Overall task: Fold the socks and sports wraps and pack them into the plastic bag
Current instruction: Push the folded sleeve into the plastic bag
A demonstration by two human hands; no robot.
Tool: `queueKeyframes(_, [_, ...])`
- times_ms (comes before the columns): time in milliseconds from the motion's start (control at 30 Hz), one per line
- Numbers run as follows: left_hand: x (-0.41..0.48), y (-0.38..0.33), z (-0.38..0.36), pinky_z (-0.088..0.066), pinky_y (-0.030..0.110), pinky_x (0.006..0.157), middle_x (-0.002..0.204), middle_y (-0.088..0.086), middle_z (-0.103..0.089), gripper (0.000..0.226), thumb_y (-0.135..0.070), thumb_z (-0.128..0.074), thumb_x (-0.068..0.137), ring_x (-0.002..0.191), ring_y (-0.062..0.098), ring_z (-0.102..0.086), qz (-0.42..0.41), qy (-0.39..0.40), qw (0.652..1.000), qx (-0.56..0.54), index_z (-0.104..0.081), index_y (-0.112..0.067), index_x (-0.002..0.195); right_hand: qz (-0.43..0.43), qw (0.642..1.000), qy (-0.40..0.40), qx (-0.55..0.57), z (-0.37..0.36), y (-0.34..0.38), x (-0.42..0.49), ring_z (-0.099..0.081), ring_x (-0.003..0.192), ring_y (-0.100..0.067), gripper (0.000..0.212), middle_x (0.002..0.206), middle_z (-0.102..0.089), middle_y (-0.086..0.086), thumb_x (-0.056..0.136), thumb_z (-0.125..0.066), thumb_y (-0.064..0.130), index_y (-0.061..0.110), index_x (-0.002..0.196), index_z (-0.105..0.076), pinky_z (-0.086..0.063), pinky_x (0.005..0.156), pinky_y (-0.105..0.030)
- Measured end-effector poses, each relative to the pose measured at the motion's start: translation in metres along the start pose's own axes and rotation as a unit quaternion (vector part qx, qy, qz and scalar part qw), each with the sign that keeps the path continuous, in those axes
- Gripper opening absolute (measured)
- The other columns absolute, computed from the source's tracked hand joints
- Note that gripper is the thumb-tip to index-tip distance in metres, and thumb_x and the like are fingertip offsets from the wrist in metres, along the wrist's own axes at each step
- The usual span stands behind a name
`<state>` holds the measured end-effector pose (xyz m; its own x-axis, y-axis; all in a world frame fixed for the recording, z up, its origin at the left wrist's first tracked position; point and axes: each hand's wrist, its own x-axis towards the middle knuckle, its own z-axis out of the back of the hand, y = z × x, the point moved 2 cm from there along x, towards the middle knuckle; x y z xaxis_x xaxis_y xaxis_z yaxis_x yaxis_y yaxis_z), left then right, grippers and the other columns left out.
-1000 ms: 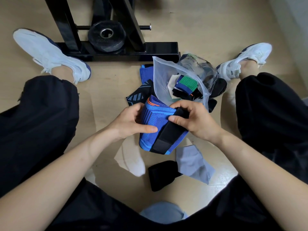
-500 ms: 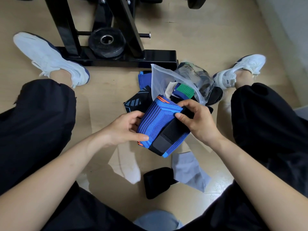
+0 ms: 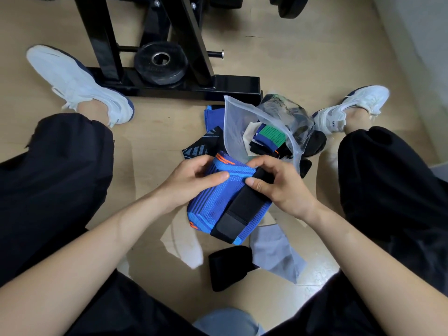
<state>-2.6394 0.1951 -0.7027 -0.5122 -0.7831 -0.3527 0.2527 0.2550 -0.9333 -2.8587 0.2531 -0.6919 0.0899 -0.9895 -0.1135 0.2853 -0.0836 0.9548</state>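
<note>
One blue knitted sports wrap with black strap [image 3: 213,204], held above the floor, centre, just near of translucent plastic bag [image 3: 234,127]. Left grip [image 3: 190,185] and right grip [image 3: 283,190] were both curled round its far end.

Premises: a gym or exercise room; whether home or commercial cannot be determined. Evidence: a black steel equipment frame [image 3: 174,89] stands on the floor [image 3: 291,57], with 1 black weight plate [image 3: 160,63] at its base and a horizontal storage peg [image 3: 214,54] beside it. Further dark plates [image 3: 289,7] show at the top edge. Flooring is light and wood-effect. A pale wall [image 3: 417,44] runs along the right. A person in 2 white trainers [image 3: 77,81] sits on the floor, holding a blue sports wrap [image 3: 213,204].
</note>
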Motion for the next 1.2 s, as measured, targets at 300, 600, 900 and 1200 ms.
queueKeyframes(300, [0.003, 0.012, 0.010, -0.054, 0.040, 0.078, 0.095, 0.021, -0.074, 0.017, -0.019, -0.076, 0.090, 0.080, 0.017, -0.067, 0.018, -0.106, 0.994, -0.010, -0.071, -0.004, 0.097, 0.008, 0.992, 0.109, -0.060, -0.007, 0.005, -0.004, -0.061, 0.104, 0.000, 0.043, 0.118, -0.065, 0.013, 0.086, -0.074, 0.005, 0.016, 0.126, -0.063, -0.041, 0.090, -0.014])
queueKeyframes(600, [-0.007, -0.007, 0.006, -0.053, 0.023, 0.074, 0.090, -0.012, -0.073, 0.035, -0.006, -0.084, 0.080, 0.077, 0.006, -0.065, -0.075, -0.081, 0.992, 0.054, -0.070, -0.026, 0.106, -0.077, 0.996, 0.014, -0.039, -0.006, -0.009, -0.001, -0.064, 0.098, -0.026, 0.045, 0.112, -0.067, -0.007, 0.080, -0.081, 0.009, 0.026, 0.119, -0.064, -0.058, 0.077, -0.036])
queueKeyframes(900, [-0.019, -0.004, -0.015, -0.059, 0.035, 0.077, 0.102, -0.008, -0.065, 0.039, -0.003, -0.076, 0.081, 0.086, 0.016, -0.067, -0.189, -0.024, 0.963, 0.190, -0.071, -0.018, 0.116, -0.177, 0.954, 0.008, 0.243, -0.011, -0.003, -0.005, -0.070, 0.094, -0.028, 0.039, 0.116, -0.064, -0.024, 0.086, -0.072, 0.006, 0.005, 0.123, -0.059, -0.060, 0.080, -0.045])
queueKeyframes(1200, [-0.020, -0.003, -0.020, -0.050, 0.023, 0.082, 0.112, -0.004, -0.062, 0.037, -0.024, -0.071, 0.086, 0.097, 0.017, -0.063, -0.230, 0.029, 0.949, 0.214, -0.072, -0.016, 0.122, -0.169, 0.958, -0.018, 0.232, -0.010, 0.003, -0.006, -0.067, 0.082, -0.022, 0.024, 0.098, -0.067, -0.013, 0.091, -0.069, 0.014, 0.008, 0.112, -0.060, -0.056, 0.067, -0.036])
